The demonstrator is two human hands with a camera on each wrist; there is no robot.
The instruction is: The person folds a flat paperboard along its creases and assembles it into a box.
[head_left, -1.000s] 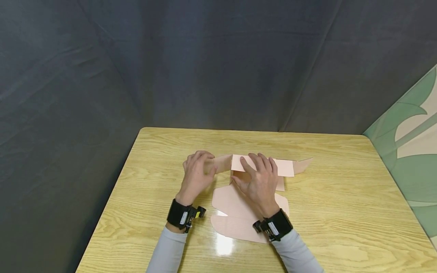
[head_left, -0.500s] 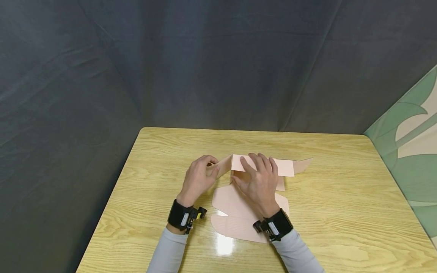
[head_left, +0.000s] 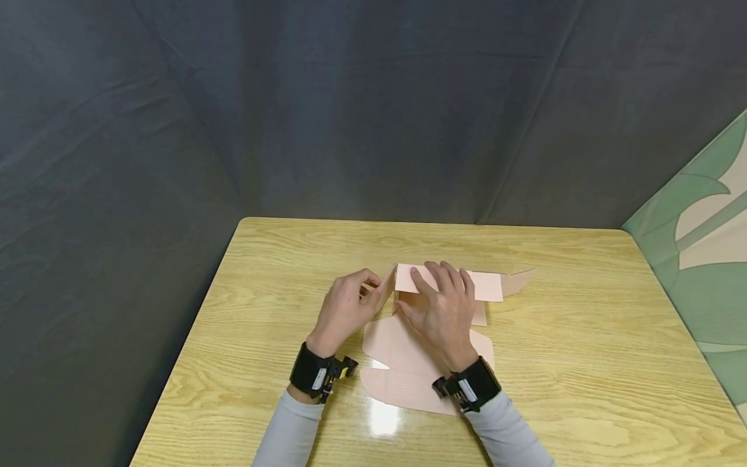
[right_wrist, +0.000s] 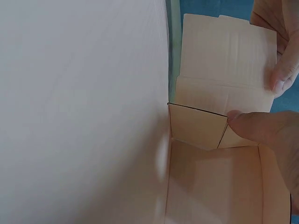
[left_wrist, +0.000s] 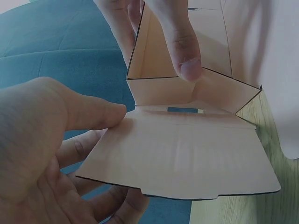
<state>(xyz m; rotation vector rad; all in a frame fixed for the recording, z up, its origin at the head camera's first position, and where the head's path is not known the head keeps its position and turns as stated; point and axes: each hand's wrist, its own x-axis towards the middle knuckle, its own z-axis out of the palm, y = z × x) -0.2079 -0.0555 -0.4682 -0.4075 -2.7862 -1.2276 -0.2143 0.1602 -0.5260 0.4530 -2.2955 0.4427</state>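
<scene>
A partly folded pinkish cardboard box (head_left: 489,287) stands on the table, its lid panel (head_left: 408,386) lying flat toward the person. My left hand (head_left: 345,310) pinches the box's left side flap (left_wrist: 187,154), thumb on the inner face and fingers behind it. This flap tilts up from the box's left end, with a narrow slot along its fold. My right hand (head_left: 445,316) grips the box from above, fingers over the back wall. Its thumb (right_wrist: 254,126) presses on two small end flaps (right_wrist: 198,122) folded inward at that end.
At the box's right end another flap (head_left: 517,283) sticks outward. The wooden table (head_left: 583,363) has a far edge against a dark curtain (head_left: 373,130). A green and white patterned panel (head_left: 706,259) stands at the right.
My left hand has moved slightly right and toward the person, swinging the left side flap from nearly straight out to folded up closer to the box. The right hand has stayed in place.
</scene>
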